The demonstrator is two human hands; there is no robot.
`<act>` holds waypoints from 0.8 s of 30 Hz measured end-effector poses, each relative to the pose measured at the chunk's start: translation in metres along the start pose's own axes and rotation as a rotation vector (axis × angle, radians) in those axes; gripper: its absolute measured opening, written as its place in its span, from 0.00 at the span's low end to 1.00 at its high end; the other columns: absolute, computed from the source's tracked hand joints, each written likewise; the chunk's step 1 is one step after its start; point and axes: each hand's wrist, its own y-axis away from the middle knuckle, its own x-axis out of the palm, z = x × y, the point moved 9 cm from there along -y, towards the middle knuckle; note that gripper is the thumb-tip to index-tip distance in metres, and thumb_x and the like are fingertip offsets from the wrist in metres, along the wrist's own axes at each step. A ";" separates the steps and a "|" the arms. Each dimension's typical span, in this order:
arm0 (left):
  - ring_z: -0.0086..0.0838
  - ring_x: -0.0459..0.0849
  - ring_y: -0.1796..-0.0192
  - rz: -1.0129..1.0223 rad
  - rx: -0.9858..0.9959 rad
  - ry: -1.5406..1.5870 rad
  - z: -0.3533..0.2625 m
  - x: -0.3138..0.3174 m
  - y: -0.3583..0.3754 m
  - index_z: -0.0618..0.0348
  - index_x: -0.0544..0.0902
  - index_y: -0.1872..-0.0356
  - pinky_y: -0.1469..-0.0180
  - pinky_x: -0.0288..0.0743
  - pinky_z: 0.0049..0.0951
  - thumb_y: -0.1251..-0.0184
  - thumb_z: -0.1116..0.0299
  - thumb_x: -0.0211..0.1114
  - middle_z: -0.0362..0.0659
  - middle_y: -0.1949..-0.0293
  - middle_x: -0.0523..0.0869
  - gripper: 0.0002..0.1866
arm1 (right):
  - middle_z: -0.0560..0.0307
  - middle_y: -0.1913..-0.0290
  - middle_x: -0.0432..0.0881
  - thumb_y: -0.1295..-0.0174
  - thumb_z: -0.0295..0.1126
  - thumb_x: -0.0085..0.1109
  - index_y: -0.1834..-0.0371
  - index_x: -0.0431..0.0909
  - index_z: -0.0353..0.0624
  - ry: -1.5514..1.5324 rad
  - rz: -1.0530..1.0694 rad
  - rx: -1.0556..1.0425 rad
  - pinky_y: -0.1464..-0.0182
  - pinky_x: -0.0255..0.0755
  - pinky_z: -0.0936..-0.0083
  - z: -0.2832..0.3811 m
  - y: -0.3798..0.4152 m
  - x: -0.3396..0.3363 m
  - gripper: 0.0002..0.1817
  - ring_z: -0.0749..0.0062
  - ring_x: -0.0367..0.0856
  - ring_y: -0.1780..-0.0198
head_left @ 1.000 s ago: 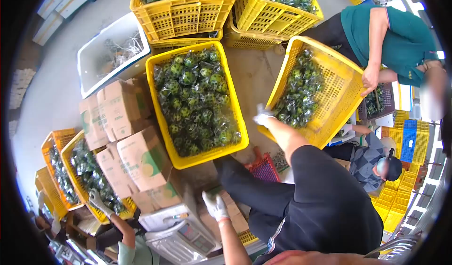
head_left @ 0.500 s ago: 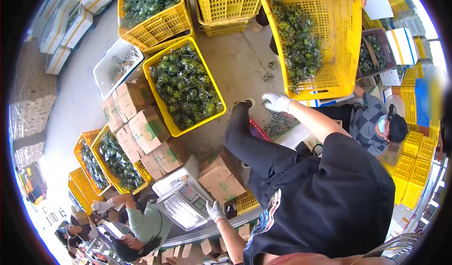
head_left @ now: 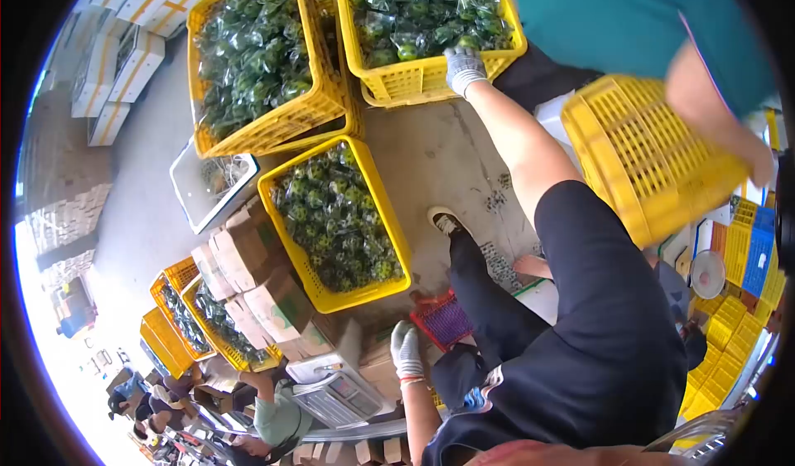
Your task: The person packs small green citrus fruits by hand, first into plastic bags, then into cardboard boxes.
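My right hand (head_left: 465, 72), in a grey-white knit glove, reaches far out with its fingers hooked over the near rim of a yellow crate (head_left: 439, 77). Clear bags of green fruit (head_left: 422, 19) fill that crate. My left hand (head_left: 406, 353), gloved too, hangs low near the cardboard boxes (head_left: 281, 300) with its fingers extended and nothing in it. Between the two hands, toward the left, another yellow crate (head_left: 403, 259) of bagged green fruit stands beside the boxes. A small red and purple basket (head_left: 443, 318) lies on the floor by my leg.
A person in a teal top (head_left: 613, 19) holds a tilted yellow crate (head_left: 646, 151) close on the right. Stacked full crates (head_left: 273, 122) and a white bin (head_left: 178, 176) stand left. A scale (head_left: 339, 400) and a person in green (head_left: 281, 416) are at lower left.
My right hand has gone from beside the tilted crate to the far crate's rim. A person in teal has come in, and the tilted crate has moved right and turned. My view has shifted.
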 end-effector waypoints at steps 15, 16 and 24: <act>0.30 0.78 0.51 -0.539 0.258 -0.060 -0.037 -0.054 0.138 0.67 0.71 0.44 0.44 0.70 0.27 0.41 0.80 0.55 0.46 0.53 0.80 0.21 | 0.46 0.54 0.82 0.47 0.37 0.53 0.61 0.84 0.45 -0.011 0.418 -0.214 0.51 0.75 0.63 0.016 -0.008 0.027 0.14 0.54 0.82 0.52; 0.30 0.78 0.51 -0.515 0.241 0.041 -0.033 -0.060 0.141 0.67 0.72 0.45 0.44 0.70 0.27 0.40 0.79 0.56 0.46 0.53 0.80 0.20 | 0.45 0.53 0.82 0.47 0.37 0.53 0.60 0.84 0.46 -0.011 0.455 -0.193 0.49 0.75 0.63 0.026 0.005 0.017 0.15 0.54 0.81 0.52; 0.22 0.75 0.55 0.147 0.261 0.074 -0.232 0.225 -0.010 0.65 0.73 0.47 0.50 0.69 0.22 0.36 0.71 0.56 0.40 0.56 0.78 0.17 | 0.47 0.50 0.80 0.44 0.39 0.55 0.55 0.81 0.48 -0.095 0.582 -0.083 0.46 0.73 0.63 0.032 0.108 0.033 0.15 0.57 0.75 0.44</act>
